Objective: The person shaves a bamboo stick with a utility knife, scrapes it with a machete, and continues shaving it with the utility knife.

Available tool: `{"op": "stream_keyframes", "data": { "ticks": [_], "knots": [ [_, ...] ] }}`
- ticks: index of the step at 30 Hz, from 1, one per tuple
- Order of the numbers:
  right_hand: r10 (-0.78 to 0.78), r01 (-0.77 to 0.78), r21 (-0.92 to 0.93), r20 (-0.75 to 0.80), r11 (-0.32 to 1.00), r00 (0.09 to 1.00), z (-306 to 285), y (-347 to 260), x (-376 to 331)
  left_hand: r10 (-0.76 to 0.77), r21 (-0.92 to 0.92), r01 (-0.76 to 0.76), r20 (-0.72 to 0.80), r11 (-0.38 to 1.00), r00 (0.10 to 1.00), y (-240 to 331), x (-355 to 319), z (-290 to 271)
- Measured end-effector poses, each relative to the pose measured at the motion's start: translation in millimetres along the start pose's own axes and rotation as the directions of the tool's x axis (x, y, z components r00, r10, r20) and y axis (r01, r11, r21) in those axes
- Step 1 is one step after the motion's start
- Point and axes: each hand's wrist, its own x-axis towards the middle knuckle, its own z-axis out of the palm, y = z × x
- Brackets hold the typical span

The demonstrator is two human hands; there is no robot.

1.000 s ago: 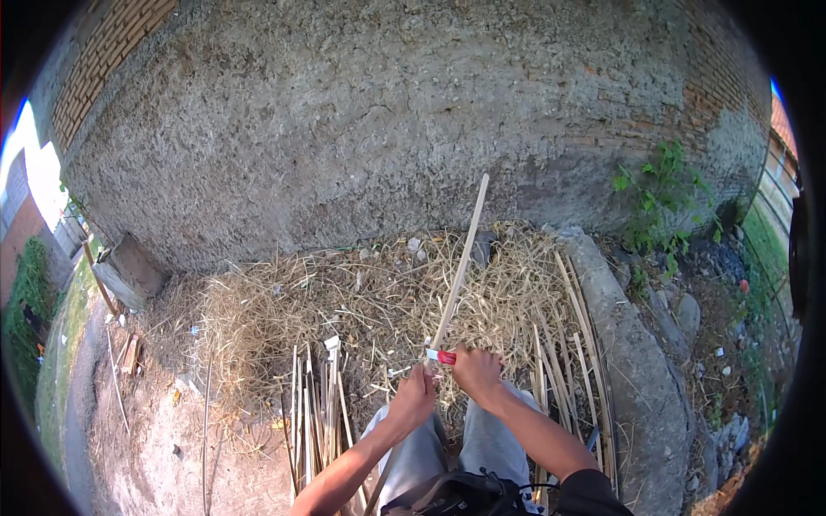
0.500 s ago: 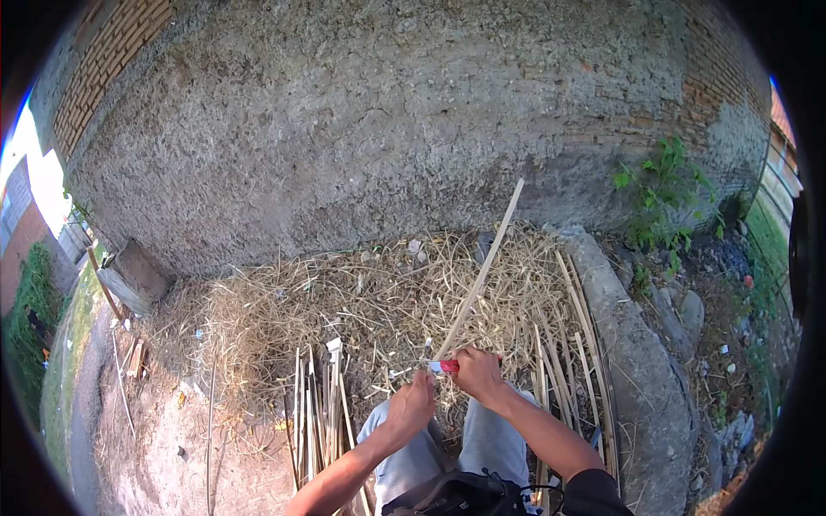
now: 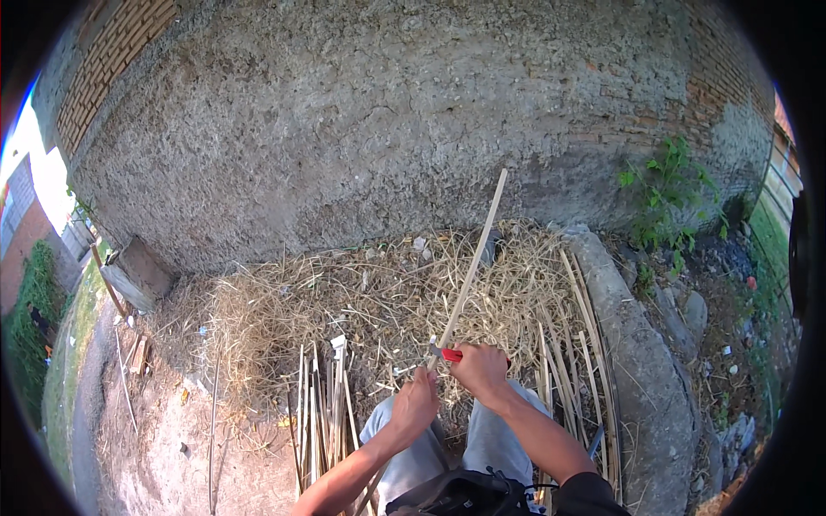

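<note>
A long, pale bamboo strip (image 3: 475, 267) slants from between my knees up toward the wall. Its lower part is closed in my left hand (image 3: 414, 402), with the fingers pinched round it. My right hand (image 3: 480, 372) grips a red-handled knife (image 3: 450, 353). The knife's short grey blade meets the strip just above my left fingers. Most of the handle is hidden under my right fingers.
Split strips (image 3: 323, 413) stand bundled by my left leg, and longer strips (image 3: 594, 361) lie by my right. Curled shavings (image 3: 258, 344) cover the ground before a rough grey wall (image 3: 361, 129). A concrete ledge (image 3: 637, 361) runs along the right.
The strip has swung slightly left at its far end and stands steeper. The knife has turned, its blade now lying against the strip. Both hands keep their hold.
</note>
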Motion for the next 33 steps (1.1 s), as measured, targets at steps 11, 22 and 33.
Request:
{"op": "stream_keyframes", "data": {
  "ticks": [11, 22, 33],
  "knots": [
    [0.034, -0.023, -0.084, 0.137, 0.996, 0.99, 25.3, 7.1, 17.6, -0.015, -0.041, 0.016, 0.041, 0.999, 0.999, -8.4, 6.0, 3.4],
    [-0.012, 0.02, -0.079, 0.099, 0.997, 0.995, 64.4, 16.1, 25.8, -0.058, -0.003, 0.058, -0.038, 0.998, 0.998, -23.6, 6.7, 18.7],
    [0.057, -0.052, -0.082, 0.063, 0.995, 0.996, 66.1, 8.3, 38.4, -0.05, 0.0, 0.05, 0.009, 0.999, 0.999, -20.1, 10.7, 6.5]
  ]
}}
